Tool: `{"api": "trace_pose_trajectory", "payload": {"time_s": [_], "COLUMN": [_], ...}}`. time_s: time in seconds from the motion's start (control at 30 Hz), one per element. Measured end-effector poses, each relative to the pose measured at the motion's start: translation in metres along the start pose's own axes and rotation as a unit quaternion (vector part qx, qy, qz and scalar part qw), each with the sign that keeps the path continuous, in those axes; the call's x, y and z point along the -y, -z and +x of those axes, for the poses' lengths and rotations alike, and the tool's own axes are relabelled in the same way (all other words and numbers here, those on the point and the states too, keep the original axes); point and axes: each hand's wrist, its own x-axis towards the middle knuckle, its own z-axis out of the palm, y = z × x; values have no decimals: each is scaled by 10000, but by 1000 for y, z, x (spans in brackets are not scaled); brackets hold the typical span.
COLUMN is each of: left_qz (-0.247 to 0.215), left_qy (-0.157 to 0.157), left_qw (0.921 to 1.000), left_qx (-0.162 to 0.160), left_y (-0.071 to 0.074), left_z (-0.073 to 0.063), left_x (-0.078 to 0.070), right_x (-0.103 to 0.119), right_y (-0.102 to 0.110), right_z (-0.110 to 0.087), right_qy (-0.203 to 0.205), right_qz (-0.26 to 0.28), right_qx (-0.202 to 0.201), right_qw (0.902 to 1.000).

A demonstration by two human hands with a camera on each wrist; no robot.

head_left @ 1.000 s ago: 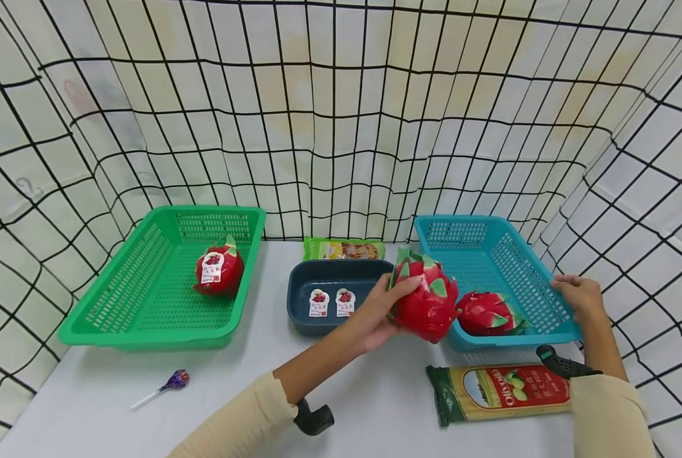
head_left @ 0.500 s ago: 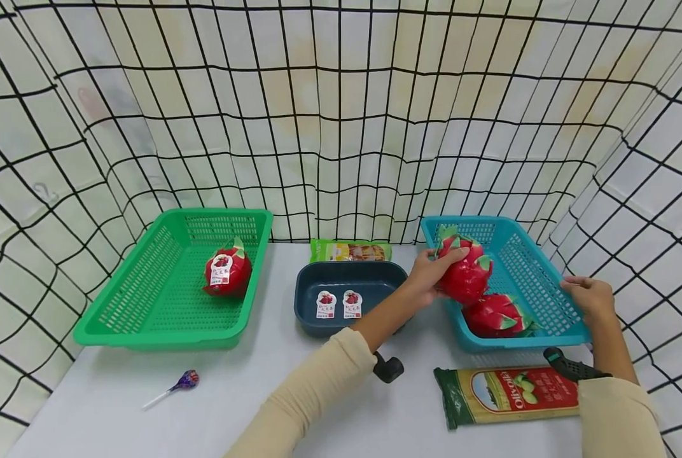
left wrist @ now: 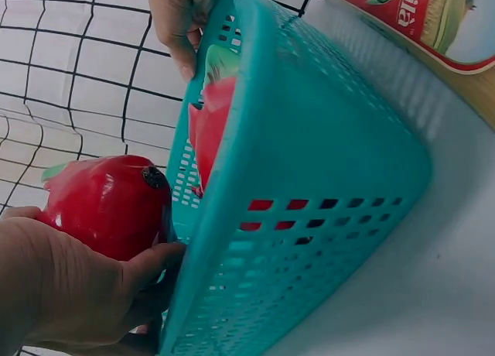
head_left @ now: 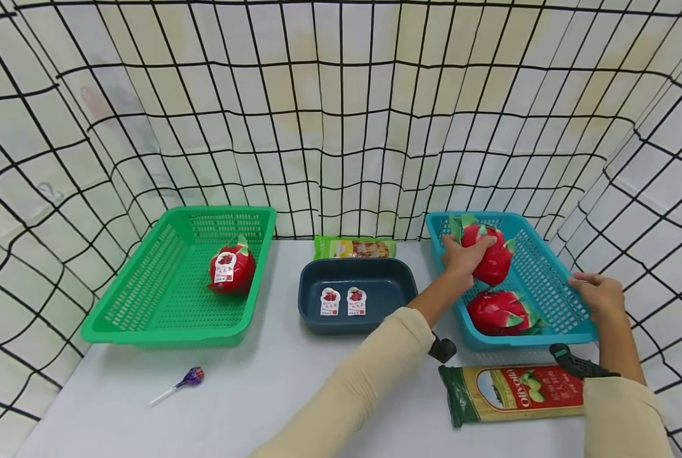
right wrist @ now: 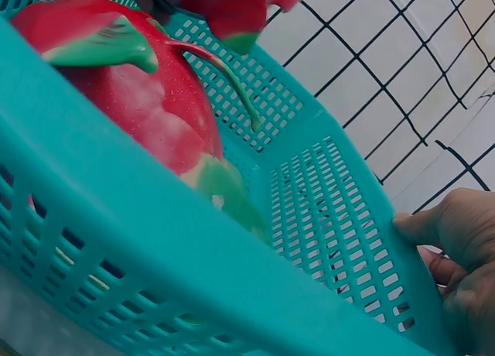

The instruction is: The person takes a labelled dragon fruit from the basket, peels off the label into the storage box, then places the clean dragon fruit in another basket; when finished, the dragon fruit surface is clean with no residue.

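The fruit is in my left hand, thumb and fingers bent around it, over the left part of the basket, where a second fruit lies. Well to its right, my right hand pinches the basket's right rim, fingers curled.

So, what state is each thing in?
Upper dragon fruit: held in the left hand
Right hand: gripping the blue basket by its rim
Lower dragon fruit: lying in that basket
Labelled dragon fruit: in the green basket
Navy tray: two labels inside
Lollipop: wrapped, lying down
Olivoilà pack: lying flat
Green packet: partly hidden behind the tray
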Motion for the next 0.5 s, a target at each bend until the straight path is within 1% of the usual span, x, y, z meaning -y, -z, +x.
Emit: {"api": "trace_pose_trajectory", "payload": {"time_s": [0.07,0.17,0.3,0.37,0.5], "left_qz": [229,420,520,480,497], "left_qy": [37,151,409,566,847], "left_qw": [9997,9988,9970,9961,9936], "left_qx": [-114,-225,-406,-484,-565], "left_y": [-5,-10,-15,-18,-21], "left_z": [2,5,9,13,18], "left_x": [-1,-3,-3,-3,-6], "right_x": [1,1,1,1,-1], "right_y": [-2,-2,-3,-4,-5], "right_z": [0,1,2,1,1], "right_qy": [-30,-78,-195,-240,-236], "right_qz": [-3,-3,-39,-91,-198], "right_qx": [-29,-73,-79,-113,-171], "right_qw": [10000,9999,9998,9996,9994]}}
